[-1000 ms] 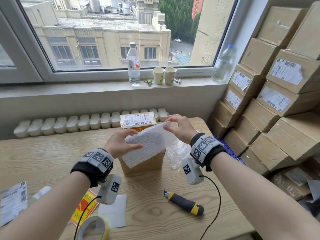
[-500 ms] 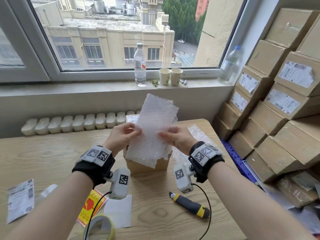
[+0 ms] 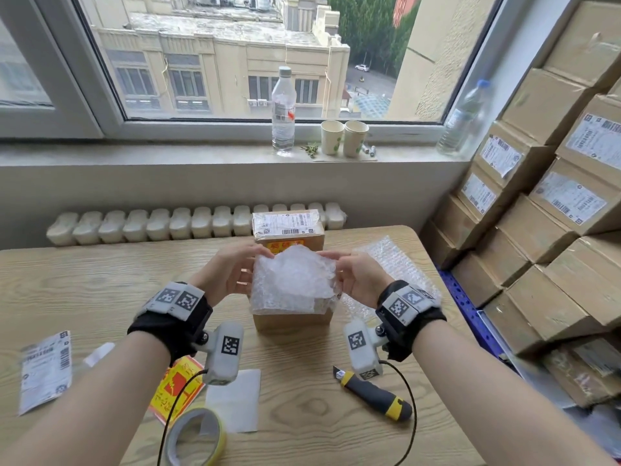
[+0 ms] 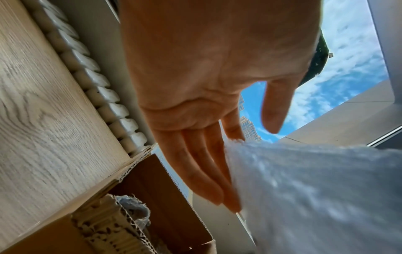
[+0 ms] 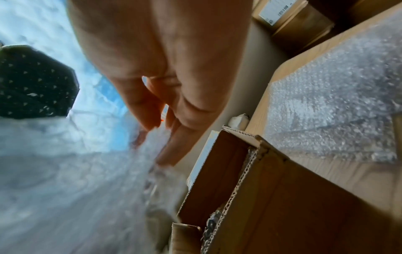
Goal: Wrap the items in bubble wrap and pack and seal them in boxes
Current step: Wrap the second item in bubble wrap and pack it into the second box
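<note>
Bubble wrap (image 3: 293, 280) above wooden table (image 3: 84, 290) by window (image 3: 235, 58)

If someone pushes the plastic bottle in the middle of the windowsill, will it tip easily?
Probably yes: the plastic bottle stands upright, tall and narrow on a small base. It looks mostly empty, so likely light. Once down, its round body would probably roll toward the paper cups beside it.

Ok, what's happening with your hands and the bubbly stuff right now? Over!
Left hand and right hand both holding the bubble wrap by its top corners. Wrap hangs over the open box. Nothing in the way.
</note>
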A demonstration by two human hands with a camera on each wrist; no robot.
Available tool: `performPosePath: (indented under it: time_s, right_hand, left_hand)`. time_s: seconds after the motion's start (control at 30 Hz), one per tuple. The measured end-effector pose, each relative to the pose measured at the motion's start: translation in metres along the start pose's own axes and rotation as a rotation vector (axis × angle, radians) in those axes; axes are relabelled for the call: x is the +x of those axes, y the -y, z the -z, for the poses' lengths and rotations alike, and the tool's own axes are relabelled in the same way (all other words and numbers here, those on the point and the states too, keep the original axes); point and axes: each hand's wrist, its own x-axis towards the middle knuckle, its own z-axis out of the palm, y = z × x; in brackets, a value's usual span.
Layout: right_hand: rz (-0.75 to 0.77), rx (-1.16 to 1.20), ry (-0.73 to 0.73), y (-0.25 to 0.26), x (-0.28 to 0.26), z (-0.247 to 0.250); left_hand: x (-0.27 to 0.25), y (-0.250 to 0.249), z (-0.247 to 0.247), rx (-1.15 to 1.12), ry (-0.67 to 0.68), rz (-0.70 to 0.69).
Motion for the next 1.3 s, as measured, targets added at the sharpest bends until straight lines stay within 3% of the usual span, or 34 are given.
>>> performPosePath:
  time_s: [0.1, 0.2, 0.27, 0.5, 0.57, 0.63, 0.77, 0.93, 1.03, 1.2, 1.3]
  right_hand:
    - [-0.110, 0.113, 0.004, -0.001, 0.003, 0.000]
    - [-0.205, -0.034, 0.061, -0.007, 0.012, 0.002]
    - [-0.193, -0.101, 0.084, -0.009, 0.012, -0.002]
    - [-0.184, -0.215, -0.109, -0.010, 0.019, -0.009]
    - [-0.142, -0.247, -0.200, -0.007, 0.023, -0.012]
    - [-0.112, -0.316, -0.264, -0.001, 0.027, -0.013]
    - [-0.085, -0.488, -0.285, 0.004, 0.037, -0.020]
    - [0.018, -0.779, -0.369, -0.003, 0.050, -0.037]
    - [0.082, -0.892, -0.378, -0.008, 0.056, -0.052]
    - [0.126, -1.104, -0.427, -0.029, 0.061, -0.072]
    - [0.143, -1.176, -0.469, -0.042, 0.061, -0.078]
  left_hand:
    - [0.003, 0.003, 0.000, 0.101, -0.048, -0.041]
    - [0.008, 0.006, -0.004, 0.092, -0.090, -0.078]
    - [0.011, 0.008, -0.008, 0.087, -0.113, -0.100]
    - [0.026, 0.020, -0.012, -0.007, -0.252, -0.127]
    - [0.033, 0.029, -0.009, 0.155, -0.364, -0.144]
    - [0.040, 0.042, -0.001, 0.472, -0.437, -0.162]
    - [0.042, 0.068, 0.014, 0.865, -0.309, -0.088]
    - [0.038, 0.090, 0.023, 0.904, -0.276, -0.035]
    - [0.033, 0.098, 0.025, 0.935, -0.288, -0.084]
    - [0.036, 0.107, 0.026, 1.041, -0.187, -0.168]
    - [0.034, 0.109, 0.025, 1.001, -0.246, -0.202]
